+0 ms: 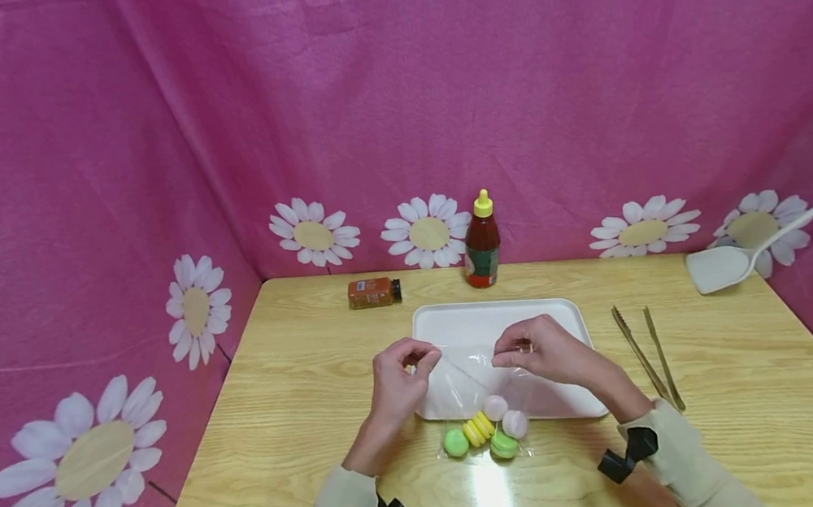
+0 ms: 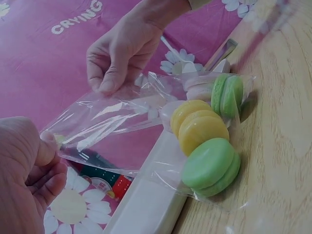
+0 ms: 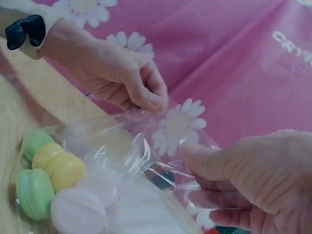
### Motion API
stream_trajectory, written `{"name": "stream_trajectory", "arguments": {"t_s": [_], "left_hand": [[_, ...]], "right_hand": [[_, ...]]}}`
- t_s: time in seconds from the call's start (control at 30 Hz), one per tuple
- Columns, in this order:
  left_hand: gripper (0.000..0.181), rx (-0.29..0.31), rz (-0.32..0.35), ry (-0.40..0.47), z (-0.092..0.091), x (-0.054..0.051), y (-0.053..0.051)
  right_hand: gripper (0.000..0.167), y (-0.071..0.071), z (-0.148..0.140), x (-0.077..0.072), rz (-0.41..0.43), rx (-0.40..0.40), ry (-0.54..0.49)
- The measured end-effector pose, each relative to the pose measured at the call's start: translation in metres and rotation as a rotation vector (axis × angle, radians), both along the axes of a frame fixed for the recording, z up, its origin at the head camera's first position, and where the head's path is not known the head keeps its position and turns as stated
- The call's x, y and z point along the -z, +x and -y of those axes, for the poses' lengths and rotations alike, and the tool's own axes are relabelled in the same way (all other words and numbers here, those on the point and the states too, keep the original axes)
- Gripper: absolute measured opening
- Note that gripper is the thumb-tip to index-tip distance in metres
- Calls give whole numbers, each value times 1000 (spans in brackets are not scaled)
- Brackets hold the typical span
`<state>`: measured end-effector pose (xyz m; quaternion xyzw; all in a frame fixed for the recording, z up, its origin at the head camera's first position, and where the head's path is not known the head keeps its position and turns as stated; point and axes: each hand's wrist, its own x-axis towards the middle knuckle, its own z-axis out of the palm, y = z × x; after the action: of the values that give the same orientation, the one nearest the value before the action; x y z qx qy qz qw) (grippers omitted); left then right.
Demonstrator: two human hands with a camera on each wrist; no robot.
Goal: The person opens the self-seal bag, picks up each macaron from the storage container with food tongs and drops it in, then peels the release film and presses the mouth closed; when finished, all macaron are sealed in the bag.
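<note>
A clear plastic bag (image 2: 105,119) holds several macarons at its bottom end: green ones (image 2: 209,165), yellow ones (image 2: 200,126) and pale pink ones (image 3: 78,209). My left hand (image 1: 400,378) pinches one corner of the bag's upper edge between thumb and fingers. Opposite it, my right hand (image 1: 549,347) pinches the other side of that edge, so the film is stretched between both hands. The filled end lies low on the wooden table, at the near edge of a white tray (image 1: 503,309). The bag's upper part hangs over the tray.
Behind the tray stands a red sauce bottle (image 1: 482,246) with a yellow cap. A spice jar (image 1: 372,293) lies to its left. Metal tongs (image 1: 644,353) rest right of the tray, and a white spatula (image 1: 720,267) is at the far right. Pink cloth (image 1: 363,111) hangs behind the table.
</note>
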<state>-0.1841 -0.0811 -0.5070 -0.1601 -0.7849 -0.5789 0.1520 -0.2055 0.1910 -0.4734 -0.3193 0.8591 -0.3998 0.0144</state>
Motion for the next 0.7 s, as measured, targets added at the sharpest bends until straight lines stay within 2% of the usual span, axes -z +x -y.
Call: {"name": "stream_trajectory", "arguments": {"t_s": [0.2,0.3,0.47,0.7], "left_hand": [[5,-16,22,11,2,1,-2],[4,-10,15,15,3,1,-2],[6,-7,29,18,3,1,-1],[5,-1,28,15,6,4,-2]], "right_hand": [[2,2,-11,15,54,63,-125],[3,5,-14,19,39,87,-157],[1,10,-15,19,3,111,-145],[6,14,-22,23,42,135,-145]]}}
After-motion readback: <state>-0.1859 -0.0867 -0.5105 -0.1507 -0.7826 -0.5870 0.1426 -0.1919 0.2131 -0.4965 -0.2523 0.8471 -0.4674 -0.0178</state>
